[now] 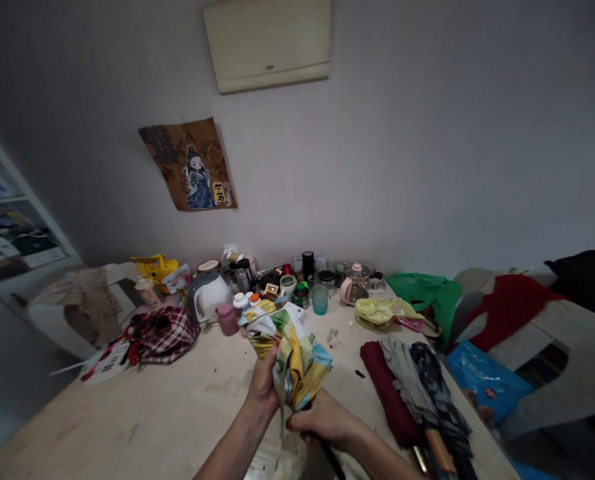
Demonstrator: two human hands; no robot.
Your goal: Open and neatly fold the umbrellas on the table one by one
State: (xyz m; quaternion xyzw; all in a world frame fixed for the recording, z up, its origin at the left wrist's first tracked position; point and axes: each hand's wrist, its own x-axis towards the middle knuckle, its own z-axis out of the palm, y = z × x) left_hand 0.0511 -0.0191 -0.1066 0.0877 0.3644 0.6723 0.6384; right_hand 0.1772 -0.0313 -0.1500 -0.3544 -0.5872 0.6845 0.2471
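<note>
A loosely folded umbrella (294,357) with a yellow, green and light-blue print is held up over the middle of the table, its canopy bunched and pointing away from me. On its left side, my left hand (266,381) is closed around the gathered fabric. Lower down, my right hand (322,419) grips the umbrella near the base of the canopy. A dark shaft or handle runs out below that hand toward the bottom edge. Three folded umbrellas lie side by side to the right: dark red (390,393), grey (408,380) and black patterned (440,387).
Along the wall stand a kettle (210,295), a pink cup (227,319), a teal glass (320,300) and several jars. A checked cloth bag (170,337) and a hand fan (106,362) lie left. A yellow plastic bag (380,311) sits back right, with chairs on both sides.
</note>
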